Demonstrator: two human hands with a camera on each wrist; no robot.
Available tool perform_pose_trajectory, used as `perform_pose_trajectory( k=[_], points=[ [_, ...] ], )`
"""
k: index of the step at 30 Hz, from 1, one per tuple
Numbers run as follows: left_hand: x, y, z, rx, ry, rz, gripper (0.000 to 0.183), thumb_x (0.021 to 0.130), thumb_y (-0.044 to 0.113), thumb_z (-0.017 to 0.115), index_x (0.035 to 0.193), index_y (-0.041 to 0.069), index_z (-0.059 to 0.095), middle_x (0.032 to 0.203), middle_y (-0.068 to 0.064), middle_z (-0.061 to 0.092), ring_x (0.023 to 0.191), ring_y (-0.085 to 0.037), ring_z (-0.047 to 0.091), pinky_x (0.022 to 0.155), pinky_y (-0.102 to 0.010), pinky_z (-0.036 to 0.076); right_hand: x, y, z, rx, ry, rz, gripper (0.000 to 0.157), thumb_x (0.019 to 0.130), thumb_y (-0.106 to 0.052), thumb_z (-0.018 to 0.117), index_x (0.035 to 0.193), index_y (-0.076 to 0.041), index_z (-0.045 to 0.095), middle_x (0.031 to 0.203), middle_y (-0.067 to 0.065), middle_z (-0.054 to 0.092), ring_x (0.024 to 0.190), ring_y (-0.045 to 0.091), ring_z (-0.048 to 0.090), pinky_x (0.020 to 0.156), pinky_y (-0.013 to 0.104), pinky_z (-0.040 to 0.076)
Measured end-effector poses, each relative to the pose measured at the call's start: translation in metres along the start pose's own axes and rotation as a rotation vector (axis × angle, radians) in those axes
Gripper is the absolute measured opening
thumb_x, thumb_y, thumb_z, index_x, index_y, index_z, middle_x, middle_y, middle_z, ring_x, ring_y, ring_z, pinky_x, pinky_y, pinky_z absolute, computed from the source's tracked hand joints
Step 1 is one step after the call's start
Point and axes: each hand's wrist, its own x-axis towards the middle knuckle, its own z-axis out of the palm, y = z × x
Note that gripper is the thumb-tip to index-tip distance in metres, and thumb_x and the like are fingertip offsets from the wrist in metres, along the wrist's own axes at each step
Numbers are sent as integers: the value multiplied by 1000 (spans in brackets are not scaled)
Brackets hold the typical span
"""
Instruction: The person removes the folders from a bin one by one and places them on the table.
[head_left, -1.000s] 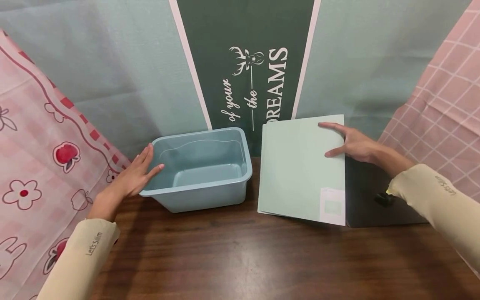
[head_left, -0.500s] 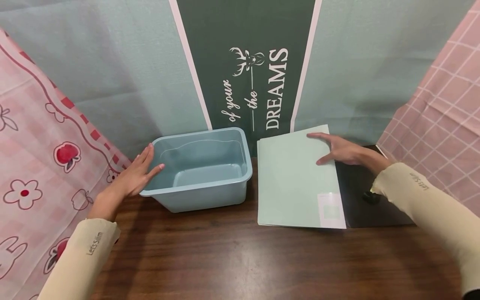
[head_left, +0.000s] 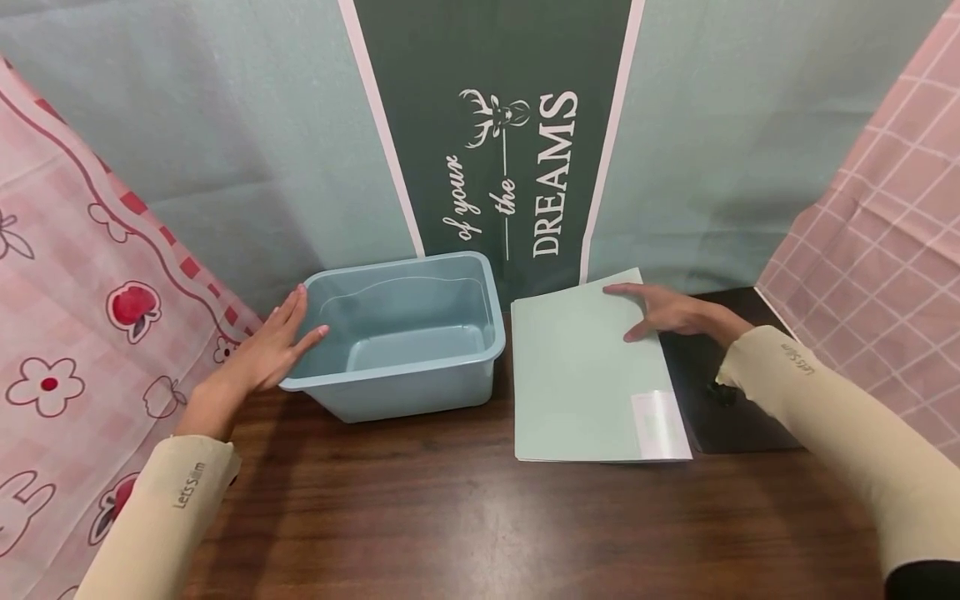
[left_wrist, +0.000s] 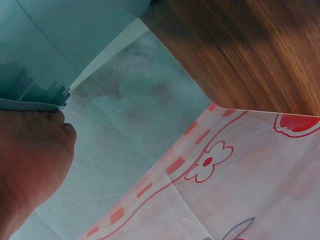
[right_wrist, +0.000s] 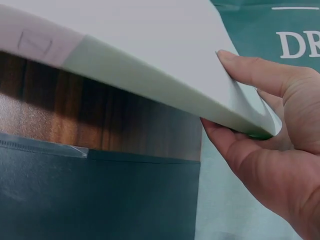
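Observation:
A pale green file folder (head_left: 577,375) with a whitish label pocket near its lower right corner is held in my right hand (head_left: 663,312). In the right wrist view, the thumb (right_wrist: 250,70) lies on the folder's cover and the other fingers are underneath, near the end of its spine (right_wrist: 150,82). Its far right corner is raised. To the left stands a blue-grey plastic tub (head_left: 420,392) with nothing in it. My left hand (head_left: 262,354) rests at the tub's left rim, fingers extended and thumb reaching over the inside.
A flat dark folder-like piece (head_left: 738,417) with a clear strip along one edge lies partly under the green folder. Brown wood table (head_left: 450,508). Cloths surround it: grey-green with lettering at the back (head_left: 525,208), pink at the left (head_left: 82,317) and right (head_left: 885,258).
My right hand has brought the green folder lower and nearer, shifting slightly left, and more of the dark piece's far edge now shows. The left hand and the tub have stayed put.

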Motion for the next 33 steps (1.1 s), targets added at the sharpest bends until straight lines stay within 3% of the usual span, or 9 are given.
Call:
perform_pose_trajectory(
  k=[6,14,21,29,33],
  points=[
    [-1,0,0,-6,-3,0,90,113,57,35,166,7,-18,175,-17,-20,162,-44,-6,130,-58,-6,4,5,5,-38,36,43,102,80,-4,91,164,-2,33,153,30,43,139,47,41,116,69,36],
    [1,1,-1,4,-1,9,90,112,57,35,166,7,-18,175,-17,-19,162,-44,-5,130,-58,-5,6,19,8,-115,63,121,103,80,-15,94,164,-2,36,165,33,28,150,50,27,120,73,26],
    [2,4,-2,8,-8,16,89,113,56,34,166,5,-15,176,-17,-17,163,-41,-6,131,-57,-3,4,25,12,-166,79,139,103,81,-22,95,163,2,36,163,35,31,147,50,34,117,70,35],
    [1,2,-2,9,-14,8,88,113,56,33,166,5,-16,175,-17,-18,163,-42,-7,130,-59,-2,4,23,14,-270,104,159,99,84,-34,92,158,6,41,145,38,51,119,43,61,100,60,54],
    [0,0,-3,13,-17,3,88,113,57,32,166,6,-17,175,-19,-17,162,-43,-6,130,-59,-2,3,19,8,-281,152,159,90,91,-33,86,158,7,41,142,40,53,116,45,65,94,57,57]
  ],
)
